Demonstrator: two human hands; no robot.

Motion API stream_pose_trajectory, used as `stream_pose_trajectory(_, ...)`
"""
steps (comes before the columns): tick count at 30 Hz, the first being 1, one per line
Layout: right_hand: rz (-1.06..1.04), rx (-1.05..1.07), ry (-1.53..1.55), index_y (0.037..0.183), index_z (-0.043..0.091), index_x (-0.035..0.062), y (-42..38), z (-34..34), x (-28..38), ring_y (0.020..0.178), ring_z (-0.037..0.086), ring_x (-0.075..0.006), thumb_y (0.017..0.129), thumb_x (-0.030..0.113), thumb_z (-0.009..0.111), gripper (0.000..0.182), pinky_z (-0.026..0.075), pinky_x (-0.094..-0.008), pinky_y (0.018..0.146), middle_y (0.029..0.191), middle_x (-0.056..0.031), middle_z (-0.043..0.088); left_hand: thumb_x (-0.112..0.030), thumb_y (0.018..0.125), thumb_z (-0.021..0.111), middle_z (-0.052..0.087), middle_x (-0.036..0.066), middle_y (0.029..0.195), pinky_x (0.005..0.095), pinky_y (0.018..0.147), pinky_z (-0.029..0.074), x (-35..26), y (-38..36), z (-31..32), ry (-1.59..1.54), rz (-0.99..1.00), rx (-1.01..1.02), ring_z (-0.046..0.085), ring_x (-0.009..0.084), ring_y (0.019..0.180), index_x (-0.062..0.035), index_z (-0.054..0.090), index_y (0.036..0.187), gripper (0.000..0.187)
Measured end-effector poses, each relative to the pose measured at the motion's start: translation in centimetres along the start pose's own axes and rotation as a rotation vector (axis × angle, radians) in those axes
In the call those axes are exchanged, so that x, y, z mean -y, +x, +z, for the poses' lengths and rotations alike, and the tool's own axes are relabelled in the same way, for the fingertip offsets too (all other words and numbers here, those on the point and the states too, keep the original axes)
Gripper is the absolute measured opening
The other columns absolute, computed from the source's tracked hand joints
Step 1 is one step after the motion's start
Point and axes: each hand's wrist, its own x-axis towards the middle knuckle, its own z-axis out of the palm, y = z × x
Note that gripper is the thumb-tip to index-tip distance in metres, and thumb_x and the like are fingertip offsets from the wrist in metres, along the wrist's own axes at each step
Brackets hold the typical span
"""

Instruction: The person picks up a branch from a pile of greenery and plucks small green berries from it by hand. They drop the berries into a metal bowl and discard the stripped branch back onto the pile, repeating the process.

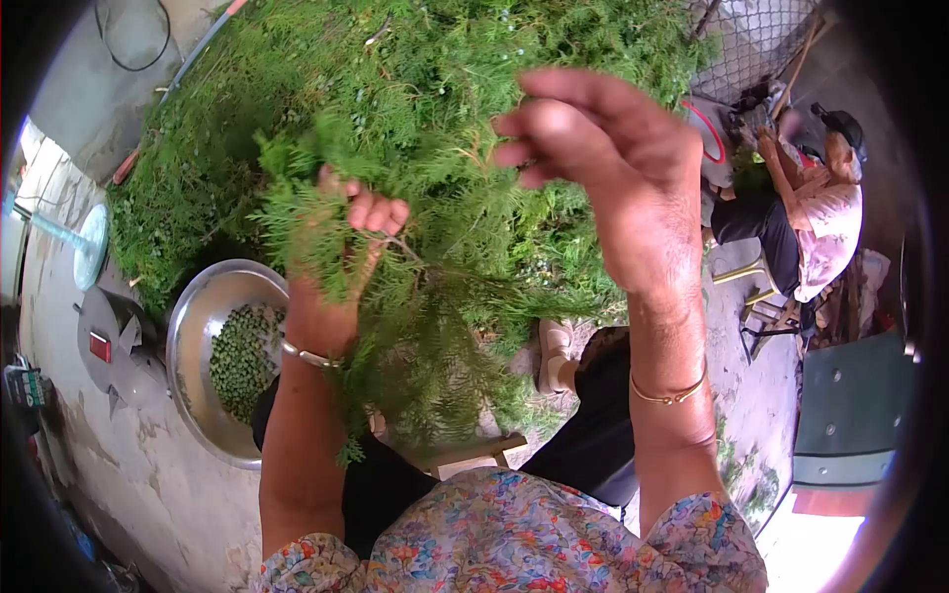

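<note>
My left hand (371, 215) is closed around the stem of a leafy evergreen branch (425, 326) with flat, scaly, cypress-like sprays. Its foliage hangs in front of my left wrist and down over my lap. Higher up on the right, my right hand (603, 148) is raised in front of the greenery, slightly blurred. Its fingers are bent and partly apart, and nothing shows between them. Beside my left forearm stands a wide metal basin (188, 371), which holds many small green cones (242, 361).
A large heap of cut evergreen branches (395, 79) fills the space ahead. Another person (825, 208) sits at the right, near a chain-link fence (751, 49). A pale green fan-like stand (91, 247) and a grey metal object (114, 341) are at the left.
</note>
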Motion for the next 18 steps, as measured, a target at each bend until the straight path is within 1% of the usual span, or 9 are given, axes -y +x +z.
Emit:
stream_pose_trajectory(3, 0.272, -0.433, 0.019, 0.099, 0.059, -0.0085, -2.8, -3.8, -6.1, 0.079, 0.064, -0.0158, 0.086, 0.012, 0.055, 0.024, 0.052, -0.0269, 0.063, 0.083, -0.0145, 0.066, -0.020, 0.092, 0.047, 0.040, 0.004, 0.060, 0.0400, 0.084, 0.038, -1.5, 0.3, 1.1, 0.006, 0.079, 0.001, 0.041, 0.0166, 0.063, -0.0002, 0.049, 0.091, 0.019)
stream_pose_trajectory(5, 0.460, -0.369, 0.031, 0.100, 0.057, -0.0097, -6.0, -6.3, -11.0, 0.082, 0.065, -0.0189, 0.089, 0.017, 0.055, 0.029, 0.054, -0.0296, 0.068, 0.088, -0.0165, 0.065, -0.019, 0.091, 0.047, 0.034, 0.003, 0.060, 0.0384, 0.084, 0.038, -1.1, -0.2, 2.3, -0.203, 0.185, -0.235, 0.037, 0.0169, 0.061, -0.0002, 0.045, 0.085, 0.019)
stream_pose_trajectory(7, 0.191, -0.035, -0.259, 0.106, 0.055, -0.0111, -9.6, -6.9, -17.7, 0.085, 0.065, -0.0225, 0.090, 0.023, 0.055, 0.038, 0.055, -0.0333, 0.074, 0.092, -0.0177, 0.064, -0.014, 0.092, 0.044, 0.031, 0.002, 0.066, 0.0388, 0.086, 0.038, -1.0, -0.3, 2.5, -0.229, 0.177, -0.187, 0.036, 0.0165, 0.064, -0.0007, 0.041, 0.086, 0.015)
stream_pose_trajectory(9, 0.653, 0.066, -0.052, 0.115, 0.051, -0.0085, -9.8, -4.1, -13.9, 0.091, 0.064, -0.0231, 0.085, 0.020, 0.061, 0.043, 0.055, -0.0323, 0.078, 0.095, -0.0193, 0.064, -0.009, 0.093, 0.040, 0.032, 0.002, 0.071, 0.0391, 0.088, 0.038, -0.7, -0.6, 3.3, -0.173, 0.314, -0.216, 0.036, 0.0154, 0.068, -0.0005, 0.039, 0.091, 0.008)
stream_pose_trajectory(10, 0.644, 0.059, -0.039, 0.115, 0.051, -0.0085, -10.2, -3.2, -13.9, 0.091, 0.064, -0.0231, 0.085, 0.020, 0.061, 0.043, 0.055, -0.0323, 0.078, 0.095, -0.0193, 0.064, -0.003, 0.091, 0.038, 0.033, 0.002, 0.073, 0.0381, 0.091, 0.037, -0.3, -0.9, 4.0, -0.174, 0.352, -0.210, 0.036, 0.0150, 0.069, -0.0002, 0.037, 0.095, 0.004)
stream_pose_trajectory(12, 0.810, 0.089, 0.498, 0.123, 0.048, -0.0024, -10.6, -1.8, -14.1, 0.088, 0.064, -0.0221, 0.085, 0.018, 0.061, 0.045, 0.054, -0.0308, 0.077, 0.097, -0.0208, 0.063, -0.002, 0.089, 0.039, 0.033, 0.002, 0.073, 0.0384, 0.092, 0.037, -0.4, -0.9, 3.8, -0.181, 0.351, -0.239, 0.036, 0.0152, 0.069, -0.0001, 0.038, 0.094, 0.006)
stream_pose_trajectory(13, 0.798, 0.092, 0.506, 0.123, 0.048, -0.0024, -10.6, -1.2, -14.5, 0.088, 0.064, -0.0221, 0.085, 0.018, 0.061, 0.045, 0.054, -0.0308, 0.077, 0.097, -0.0208, 0.063, -0.002, 0.087, 0.041, 0.034, 0.003, 0.073, 0.0387, 0.094, 0.036, -0.4, -0.9, 3.6, -0.201, 0.353, -0.274, 0.036, 0.0154, 0.069, 0.0001, 0.039, 0.094, 0.007)
stream_pose_trajectory(15, 0.607, 0.309, 0.088, 0.126, 0.046, 0.0023, -10.3, -0.2, -15.5, 0.087, 0.063, -0.0254, 0.088, 0.018, 0.056, 0.042, 0.053, -0.0340, 0.080, 0.100, -0.0191, 0.062, 0.000, 0.081, 0.043, 0.036, 0.004, 0.074, 0.0403, 0.097, 0.035, -0.4, -1.1, 2.8, -0.331, 0.311, -0.266, 0.039, 0.0165, 0.072, 0.0002, 0.041, 0.093, 0.012)
stream_pose_trajectory(18, 0.466, 0.357, -0.053, 0.122, 0.047, 0.0021, -9.5, 1.2, -17.2, 0.092, 0.060, -0.0250, 0.088, 0.016, 0.053, 0.037, 0.049, -0.0356, 0.085, 0.104, -0.0174, 0.060, 0.005, 0.076, 0.046, 0.040, 0.006, 0.081, 0.0421, 0.102, 0.032, -0.4, -0.9, 0.1, -0.337, 0.273, -0.100, 0.045, 0.0189, 0.085, 0.0015, 0.042, 0.097, 0.021)
